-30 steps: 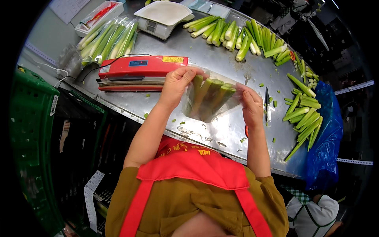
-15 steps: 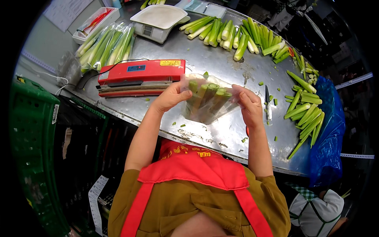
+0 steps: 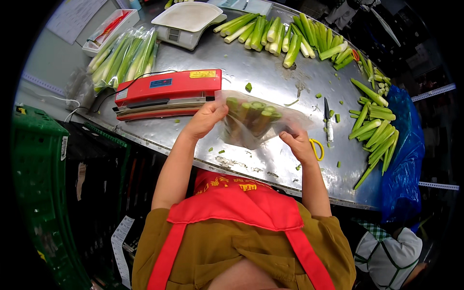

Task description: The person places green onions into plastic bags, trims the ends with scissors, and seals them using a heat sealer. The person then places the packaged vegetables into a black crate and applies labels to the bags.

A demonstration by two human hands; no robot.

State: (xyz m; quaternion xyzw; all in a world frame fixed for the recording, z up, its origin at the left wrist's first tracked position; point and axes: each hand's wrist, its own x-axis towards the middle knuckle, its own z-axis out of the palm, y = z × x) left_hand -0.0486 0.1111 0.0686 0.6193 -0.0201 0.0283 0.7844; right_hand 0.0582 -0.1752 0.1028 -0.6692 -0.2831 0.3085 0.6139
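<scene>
A clear plastic bag with several cut leek stalks inside hangs over the near part of the metal table. My left hand is closed on its upper left edge, thumb against the film. On the other side, my right hand pinches the bag's right edge, its thumb pointing inward. The cut stalk ends face up and away from me, near the bag's mouth. Just right of my right hand shows a yellow loop handle, partly hidden behind that hand.
A red bag sealer lies left of the bag, with a scale behind it. Bagged leeks stand far left. Loose leeks line the back, more lie right beside blue plastic. A knife lies on the table.
My right hand has moved down and slightly left along the bag's right side, still holding the film. The yellow loop handle has come into sight beside it. My left hand stays at its edge.
</scene>
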